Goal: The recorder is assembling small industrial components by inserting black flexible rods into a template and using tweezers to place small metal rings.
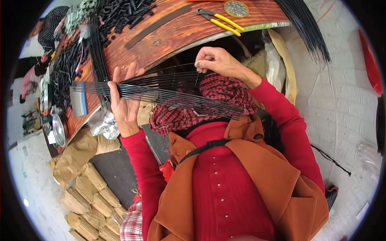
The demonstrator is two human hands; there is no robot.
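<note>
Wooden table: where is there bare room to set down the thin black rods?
The wooden table is bare between the dark flat strip and its near edge, and again right of the yellow-handled pliers. The far left is crowded with small black parts. The left hand and right hand hold the thin black rods.

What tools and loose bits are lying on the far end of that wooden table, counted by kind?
Yellow-handled pliers: 1
Round tin lid: 1
Dark flat strip: 1
Heap of small black pieces: 1, pieces too many to count
Total: 4
</note>
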